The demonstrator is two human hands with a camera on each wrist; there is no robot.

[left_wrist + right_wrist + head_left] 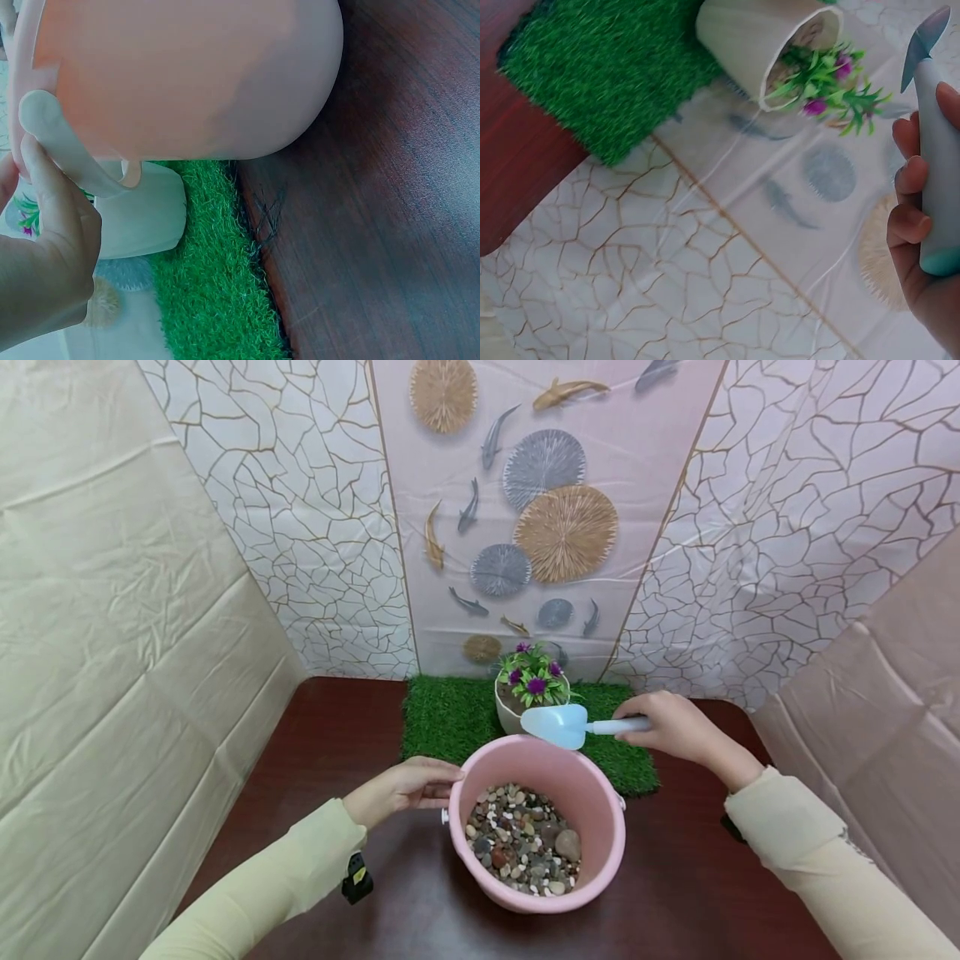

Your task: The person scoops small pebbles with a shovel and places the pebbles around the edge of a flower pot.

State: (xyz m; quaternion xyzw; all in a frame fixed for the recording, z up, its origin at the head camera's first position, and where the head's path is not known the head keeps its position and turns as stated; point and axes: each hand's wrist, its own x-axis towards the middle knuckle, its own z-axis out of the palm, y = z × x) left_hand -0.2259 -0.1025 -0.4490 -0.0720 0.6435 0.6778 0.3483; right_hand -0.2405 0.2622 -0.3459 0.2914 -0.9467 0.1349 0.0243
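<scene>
A pink bucket (613,852) stands on the table, with mixed pebbles (525,839) and a few larger stones covering its bottom. At its left rim my left hand (416,783) pinches the edge, fingertips close by the pale bucket handle (71,146) in the left wrist view. My right hand (678,727) grips the grey handle of a light blue hand trowel (555,725), raised over the bucket's far rim. The blade points left, and no pebbles show on it. Just behind the trowel sits a white flower pot (510,720), partly hidden by the blade.
The pot holds soil and a plant with purple flowers (536,685). It stands on a green artificial grass mat (442,718) at the back of the dark red-brown table (337,727). Patterned cloth (322,510) hangs behind, and cream cloth covers the left side.
</scene>
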